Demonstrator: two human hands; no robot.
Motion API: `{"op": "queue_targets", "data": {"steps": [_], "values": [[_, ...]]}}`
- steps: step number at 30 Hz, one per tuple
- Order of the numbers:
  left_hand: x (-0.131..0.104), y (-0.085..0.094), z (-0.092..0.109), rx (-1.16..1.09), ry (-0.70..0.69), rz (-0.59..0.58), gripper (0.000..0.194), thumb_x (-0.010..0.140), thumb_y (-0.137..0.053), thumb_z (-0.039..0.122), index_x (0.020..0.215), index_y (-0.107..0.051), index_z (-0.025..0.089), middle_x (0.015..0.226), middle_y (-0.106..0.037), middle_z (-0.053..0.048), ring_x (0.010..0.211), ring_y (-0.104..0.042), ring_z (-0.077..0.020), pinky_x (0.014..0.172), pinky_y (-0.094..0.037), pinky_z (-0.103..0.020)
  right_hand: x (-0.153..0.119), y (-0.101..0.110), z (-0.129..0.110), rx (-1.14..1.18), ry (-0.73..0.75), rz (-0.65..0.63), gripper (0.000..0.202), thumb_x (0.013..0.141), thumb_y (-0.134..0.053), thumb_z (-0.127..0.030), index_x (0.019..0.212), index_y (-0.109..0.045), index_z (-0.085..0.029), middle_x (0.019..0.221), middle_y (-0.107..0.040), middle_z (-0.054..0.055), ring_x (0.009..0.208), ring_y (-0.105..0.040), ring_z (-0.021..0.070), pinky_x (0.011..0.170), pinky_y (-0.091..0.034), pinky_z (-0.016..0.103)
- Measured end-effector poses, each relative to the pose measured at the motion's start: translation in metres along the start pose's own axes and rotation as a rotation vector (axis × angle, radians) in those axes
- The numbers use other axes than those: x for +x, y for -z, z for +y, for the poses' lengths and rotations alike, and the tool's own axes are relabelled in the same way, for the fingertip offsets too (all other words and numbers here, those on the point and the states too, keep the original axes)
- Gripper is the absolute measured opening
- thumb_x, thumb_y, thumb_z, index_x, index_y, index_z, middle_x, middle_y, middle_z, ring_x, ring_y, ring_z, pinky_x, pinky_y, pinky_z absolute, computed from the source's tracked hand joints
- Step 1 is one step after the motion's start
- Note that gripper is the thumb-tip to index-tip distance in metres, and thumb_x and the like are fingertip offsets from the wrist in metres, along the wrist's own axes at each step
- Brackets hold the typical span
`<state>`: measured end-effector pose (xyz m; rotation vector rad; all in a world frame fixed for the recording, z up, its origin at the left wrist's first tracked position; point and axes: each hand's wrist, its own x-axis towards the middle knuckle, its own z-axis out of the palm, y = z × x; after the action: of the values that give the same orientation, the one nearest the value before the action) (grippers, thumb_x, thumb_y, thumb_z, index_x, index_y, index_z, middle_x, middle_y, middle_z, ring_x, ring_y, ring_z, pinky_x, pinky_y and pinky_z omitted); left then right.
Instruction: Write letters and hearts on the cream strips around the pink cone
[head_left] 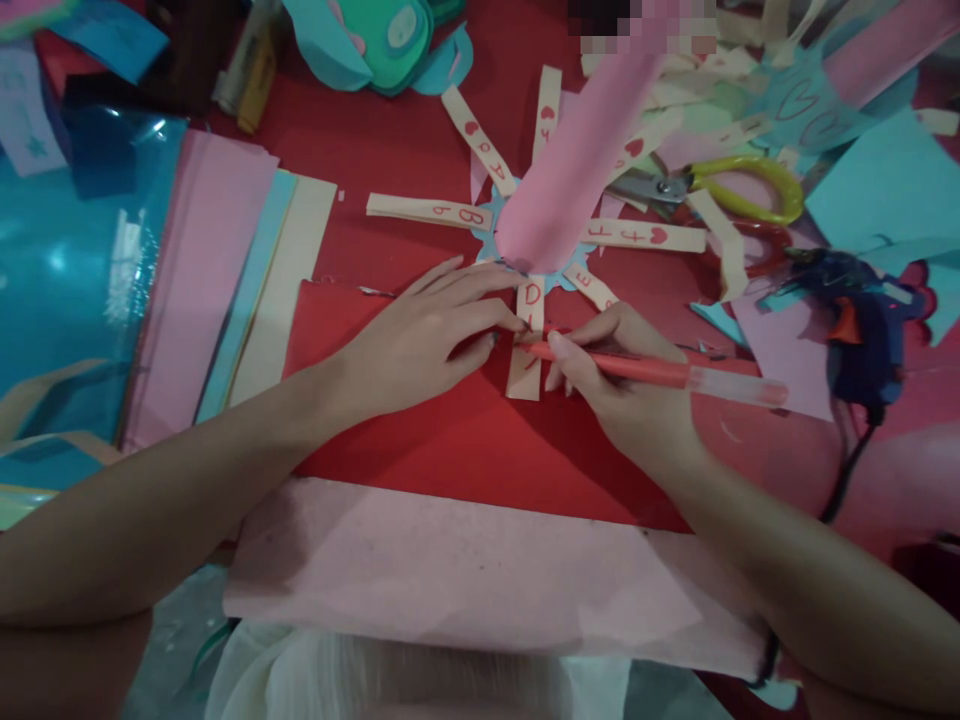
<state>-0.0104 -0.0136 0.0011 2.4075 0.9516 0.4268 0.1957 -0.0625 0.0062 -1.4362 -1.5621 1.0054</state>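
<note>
My right hand (622, 375) grips a red pen (652, 370), its tip on a cream paper strip (525, 385) that bears a red letter D. Fingers of my left hand (442, 325) lie spread beside and on that strip, near the centre of the craft. The strip is one of several lettered strips fanning out from a blue scalloped paper piece (559, 282). A pink paper cone or tube (559, 190) rises from the middle and hides part of it. One strip (427, 210) at the left reads B b; another (645, 235) at the right shows F f and a heart.
Yellow-handled scissors (750, 185) lie at upper right, above a dark blue glue gun (866, 330) with its cord. Coloured sheets (199, 280) and a shiny blue packet (67, 270) sit at left. Green foam shapes (390, 40) are at the top; paper scraps lie at upper right.
</note>
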Motion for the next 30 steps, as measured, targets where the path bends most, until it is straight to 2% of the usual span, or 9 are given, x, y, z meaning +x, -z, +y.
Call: {"op": "queue_targets", "data": {"steps": [9,21,30], "values": [[0.0003,0.0012,0.0007,0.005,0.012,-0.013,0.031,0.089,-0.039,0.014,0.105,-0.063,0.025,0.138,-0.055,-0.002,0.132,-0.048,-0.0212,0.119,-0.027,-0.05,0.0019,-0.0009,-0.0051,0.067,0.001,-0.022,0.025,0.084,-0.065,-0.039,0.067,-0.055,-0.025,0.055,-0.064,-0.004,0.048,-0.059,0.0113,0.047,-0.047,0.028],[-0.0004,0.0009,0.0002,0.013,-0.005,-0.012,0.029,0.09,-0.04,0.013,0.105,-0.063,0.023,0.138,-0.055,-0.004,0.133,-0.047,-0.0212,0.119,-0.028,-0.049,0.0009,0.0019,-0.0032,0.021,0.016,-0.054,0.021,0.086,-0.063,-0.028,0.068,-0.055,-0.023,0.055,-0.062,-0.005,0.047,-0.056,0.0085,0.048,-0.045,0.024],[-0.0002,0.0008,0.0001,0.01,-0.005,-0.006,0.029,0.09,-0.04,0.012,0.105,-0.062,0.023,0.139,-0.054,-0.004,0.133,-0.047,-0.0208,0.119,-0.028,-0.048,0.0012,0.0037,-0.0055,-0.012,0.02,-0.059,0.027,0.087,-0.061,-0.026,0.063,-0.049,-0.023,0.05,-0.058,-0.007,0.045,-0.052,0.0083,0.049,-0.042,0.025]]}}
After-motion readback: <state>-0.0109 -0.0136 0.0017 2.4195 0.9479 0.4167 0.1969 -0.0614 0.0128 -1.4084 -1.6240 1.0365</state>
